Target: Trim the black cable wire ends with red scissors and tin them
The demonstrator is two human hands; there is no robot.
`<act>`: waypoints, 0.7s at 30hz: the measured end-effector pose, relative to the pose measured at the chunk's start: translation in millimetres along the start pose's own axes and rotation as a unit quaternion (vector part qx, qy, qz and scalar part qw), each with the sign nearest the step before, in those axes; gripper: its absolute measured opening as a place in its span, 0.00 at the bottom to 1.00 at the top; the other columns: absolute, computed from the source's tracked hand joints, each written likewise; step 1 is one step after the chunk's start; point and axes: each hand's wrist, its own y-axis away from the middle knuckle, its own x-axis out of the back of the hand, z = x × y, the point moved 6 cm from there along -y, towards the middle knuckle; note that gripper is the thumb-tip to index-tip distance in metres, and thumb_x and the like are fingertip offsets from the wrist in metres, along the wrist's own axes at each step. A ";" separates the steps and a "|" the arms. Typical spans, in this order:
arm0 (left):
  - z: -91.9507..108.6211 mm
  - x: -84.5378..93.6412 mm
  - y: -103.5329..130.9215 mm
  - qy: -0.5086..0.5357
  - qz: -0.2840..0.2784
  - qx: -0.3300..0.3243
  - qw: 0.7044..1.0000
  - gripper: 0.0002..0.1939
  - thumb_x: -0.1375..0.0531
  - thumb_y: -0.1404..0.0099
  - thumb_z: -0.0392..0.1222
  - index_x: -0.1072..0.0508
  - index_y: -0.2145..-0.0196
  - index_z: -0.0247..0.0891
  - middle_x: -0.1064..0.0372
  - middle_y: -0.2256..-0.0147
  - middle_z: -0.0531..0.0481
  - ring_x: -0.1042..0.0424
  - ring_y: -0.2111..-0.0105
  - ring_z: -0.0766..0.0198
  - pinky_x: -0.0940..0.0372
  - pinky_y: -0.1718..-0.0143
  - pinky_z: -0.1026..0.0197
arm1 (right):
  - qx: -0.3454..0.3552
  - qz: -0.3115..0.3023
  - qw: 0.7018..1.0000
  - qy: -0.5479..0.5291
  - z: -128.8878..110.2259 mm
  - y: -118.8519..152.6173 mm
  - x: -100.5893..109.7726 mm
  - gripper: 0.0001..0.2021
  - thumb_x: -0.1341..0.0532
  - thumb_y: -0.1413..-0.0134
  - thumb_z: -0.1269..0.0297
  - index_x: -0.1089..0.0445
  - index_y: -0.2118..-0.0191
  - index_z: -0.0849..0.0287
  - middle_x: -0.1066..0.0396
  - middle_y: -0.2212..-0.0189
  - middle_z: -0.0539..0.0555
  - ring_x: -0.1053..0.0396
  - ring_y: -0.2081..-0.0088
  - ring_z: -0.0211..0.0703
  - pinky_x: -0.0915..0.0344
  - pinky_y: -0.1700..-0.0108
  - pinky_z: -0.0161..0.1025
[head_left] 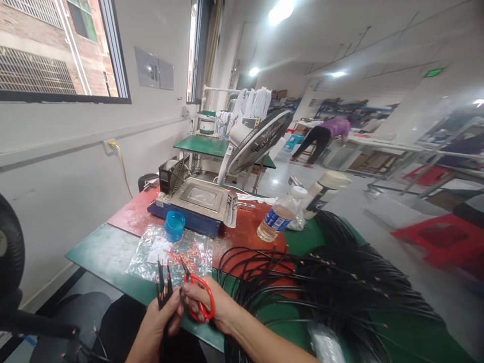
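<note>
Green table (91, 247), red mat (130, 214) on it. The black cable pile (340, 272) sprawls over your right side, loops by your right forearm; a sweep of that arm could snag one and drag the lot. Blue-based unit (189, 214) at the back; can't tell if it's hot. Bag (143, 252) in front, thin and loose: a brush could shift it. Bottle (274, 219) near the loops—a tugged cable might topple it. Your left hand (151, 327) is closed round the cable ends (161, 285), raised by the table's near edge; a loose pinch would let them slip out of line. Your right hand (215, 302) grips the red scissors (209, 292), points close to the bundle—a careless snip could nick a wire or fingertip. Cup (174, 227) by the bag's far edge, easily bumped. Clippings (185, 254), smallest, would scatter.
</note>
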 end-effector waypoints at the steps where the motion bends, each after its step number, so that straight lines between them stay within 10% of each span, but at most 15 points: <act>1: 0.0 -0.6 1.2 0.005 0.001 0.006 1.000 0.23 0.39 0.48 0.59 0.33 0.83 0.36 0.50 0.91 0.59 0.53 0.86 0.73 0.56 0.81 0.66 | 0.000 0.000 1.000 -0.002 0.3 -0.1 0.3 0.25 0.34 0.62 0.44 0.35 0.77 0.65 0.42 0.91 0.44 0.48 0.91 0.27 0.54 0.91 0.25; 21: 7.1 -0.9 2.3 0.007 0.015 -0.022 1.000 0.21 0.38 0.47 0.57 0.33 0.82 0.36 0.49 0.89 0.60 0.53 0.86 0.74 0.55 0.82 0.66 | 0.021 0.015 0.999 0.022 -4.5 1.2 -2.3 0.27 0.38 0.59 0.39 0.37 0.82 0.64 0.43 0.90 0.45 0.48 0.90 0.27 0.55 0.89 0.27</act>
